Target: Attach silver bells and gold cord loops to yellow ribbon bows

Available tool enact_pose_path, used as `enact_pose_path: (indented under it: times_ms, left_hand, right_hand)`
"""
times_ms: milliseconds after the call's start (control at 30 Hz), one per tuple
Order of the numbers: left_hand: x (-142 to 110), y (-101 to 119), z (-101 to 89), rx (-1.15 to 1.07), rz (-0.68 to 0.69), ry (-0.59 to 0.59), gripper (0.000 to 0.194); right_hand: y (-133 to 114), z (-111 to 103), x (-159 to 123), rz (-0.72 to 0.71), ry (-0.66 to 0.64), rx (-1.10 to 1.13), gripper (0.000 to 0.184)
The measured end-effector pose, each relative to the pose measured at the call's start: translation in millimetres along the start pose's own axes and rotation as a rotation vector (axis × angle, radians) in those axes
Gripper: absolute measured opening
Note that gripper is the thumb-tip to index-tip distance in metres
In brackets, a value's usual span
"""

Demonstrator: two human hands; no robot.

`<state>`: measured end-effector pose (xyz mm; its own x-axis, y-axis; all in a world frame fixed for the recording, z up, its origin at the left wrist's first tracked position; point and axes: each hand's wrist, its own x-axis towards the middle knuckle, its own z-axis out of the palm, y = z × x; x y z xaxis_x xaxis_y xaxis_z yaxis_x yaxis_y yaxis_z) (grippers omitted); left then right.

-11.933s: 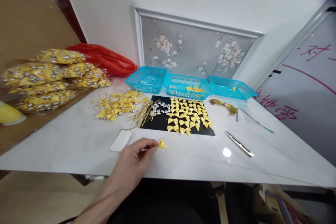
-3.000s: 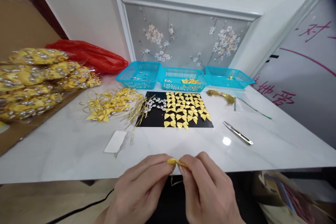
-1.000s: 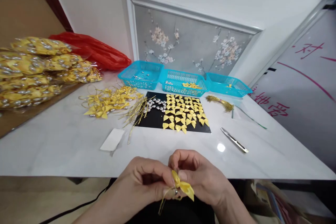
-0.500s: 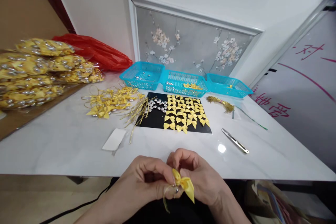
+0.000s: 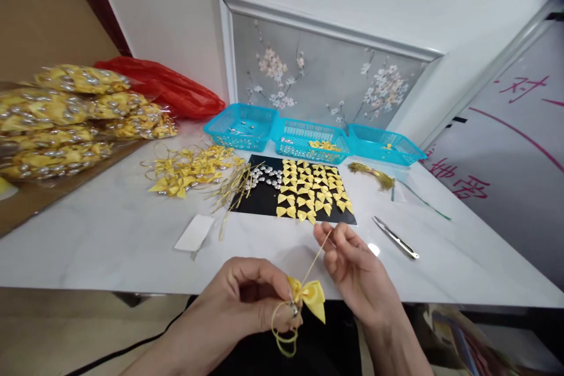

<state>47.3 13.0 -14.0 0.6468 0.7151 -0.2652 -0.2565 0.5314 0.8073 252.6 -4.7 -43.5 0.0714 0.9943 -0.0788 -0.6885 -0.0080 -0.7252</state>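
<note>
My left hand [image 5: 251, 299] pinches a yellow ribbon bow [image 5: 314, 299] and a small silver bell [image 5: 294, 309] between thumb and forefinger, just over the table's front edge. A loop of gold cord [image 5: 286, 345] hangs below the bell. My right hand [image 5: 356, 270], up and to the right, is closed on the cord's other end, which runs taut from the bow to its fingertips. Beyond the hands, rows of yellow bows [image 5: 306, 189] and a cluster of silver bells [image 5: 265, 177] lie on a black mat [image 5: 255, 202]. Loose gold cords [image 5: 233, 188] cross the mat's left edge.
Finished-looking bows with cords [image 5: 189, 170] are heaped left of the mat; bagged ones [image 5: 66, 117] are stacked farther left. Blue baskets [image 5: 312, 155] line the wall. Thread snips [image 5: 395, 238], a bundle of gold cords [image 5: 372, 175] and a white card [image 5: 194, 233] lie on the table.
Both hands came together on the bow, where earlier only one hand held it. In the last half second my right hand moved up and right, drawing the cord out; the left kept the bow.
</note>
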Motion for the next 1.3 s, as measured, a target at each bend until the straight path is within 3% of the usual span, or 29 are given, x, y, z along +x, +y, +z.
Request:
enact_pose_path:
  times_ms: [133, 233, 400, 567, 700, 1000, 1133, 1233, 1300]
  left_hand:
    - [-3.3, 0.9, 4.5, -0.007, 0.017, 0.033, 0.021]
    - [-6.5, 2.0, 4.3, -0.003, 0.026, 0.067, 0.021]
    - [-7.7, 0.4, -3.4, 0.037, 0.025, 0.012, 0.021]
    - [-11.3, -0.2, 0.2, 0.068, 0.021, 0.111, 0.026]
    - [-10.8, -0.5, 2.8, 0.072, -0.008, 0.117, 0.027]
    - [-2.9, -4.0, -7.1, -0.014, 0.022, 0.0, 0.025]
    - [-1.5, -3.7, -4.1, 0.028, 0.016, 0.018, 0.019]
    - [-1.1, -2.5, -2.8, 0.124, 0.03, 0.015, 0.017]
    - [-1.7, 0.1, -2.1, 0.229, 0.065, -0.006, 0.02]
  right_hand:
    - [-12.5, -13.6, 2.1, -0.122, 0.144, 0.015, 0.022]
    - [-22.1, -26.7, 5.1, -0.302, 0.267, 0.012, 0.017]
    - [-46.8, -53.2, 5.0, -0.64, 0.436, -0.043, 0.02]
    - [-64.8, -64.7, -5.5, -0.867, 0.529, -0.124, 0.017]
    - [-64.5, -61.9, -8.9, -0.919, 0.569, -0.22, 0.018]
    - [-60.0, -57.6, -6.5, -1.094, 0.668, -0.379, 0.024]
    - [-64.8, -59.9, -6.7, -1.161, 0.712, -0.445, 0.029]
    - [-61.7, -58.6, -9.4, -1.107, 0.695, -0.461, 0.029]
    - [-54.5, -52.4, -14.6, -0.964, 0.617, -0.489, 0.033]
